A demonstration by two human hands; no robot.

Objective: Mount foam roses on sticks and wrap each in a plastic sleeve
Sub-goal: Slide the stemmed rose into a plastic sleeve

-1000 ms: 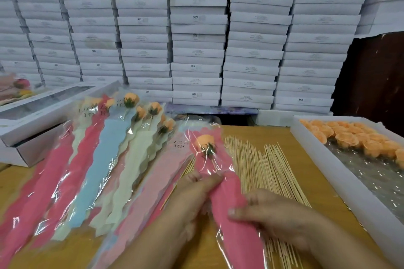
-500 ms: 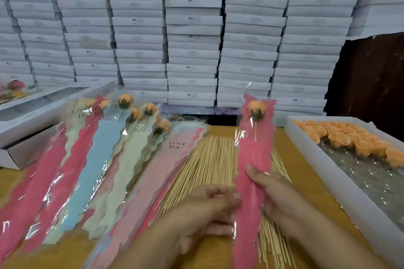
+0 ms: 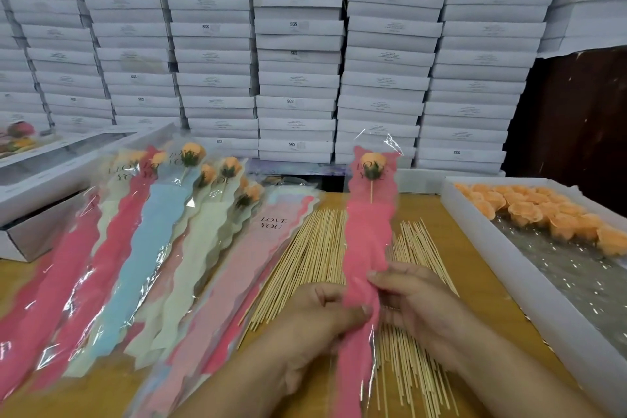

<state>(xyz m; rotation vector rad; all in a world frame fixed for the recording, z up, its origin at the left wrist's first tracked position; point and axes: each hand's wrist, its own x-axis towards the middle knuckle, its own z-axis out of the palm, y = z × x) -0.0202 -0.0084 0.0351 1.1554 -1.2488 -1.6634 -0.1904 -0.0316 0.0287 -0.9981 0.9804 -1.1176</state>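
Observation:
A pink plastic sleeve [image 3: 368, 234] stands upright over the table with an orange foam rose [image 3: 372, 161] on a stick inside its top. My left hand [image 3: 315, 319] pinches the sleeve's lower part from the left, thumb on its front. My right hand [image 3: 417, 305] grips the same stretch from the right, fingers curled round the edge. A heap of bamboo sticks [image 3: 312, 254] lies on the table behind and under the sleeve. Loose orange foam roses [image 3: 529, 210] fill the far end of a white tray [image 3: 481, 234] on the right.
Several wrapped roses in pink, blue and cream sleeves [image 3: 142, 248] lie fanned out on the left. A stack of unfilled "LOVE YOU" sleeves [image 3: 258, 248] lies beside the sticks. White boxes [image 3: 47, 180] sit at the far left. A wall of stacked white boxes [image 3: 298, 44] rises behind the wooden table [image 3: 424, 207].
The pink sleeve with its rose was lifted off the sleeve pile, swung right and stood upright. Both hands came together low on the sleeve.

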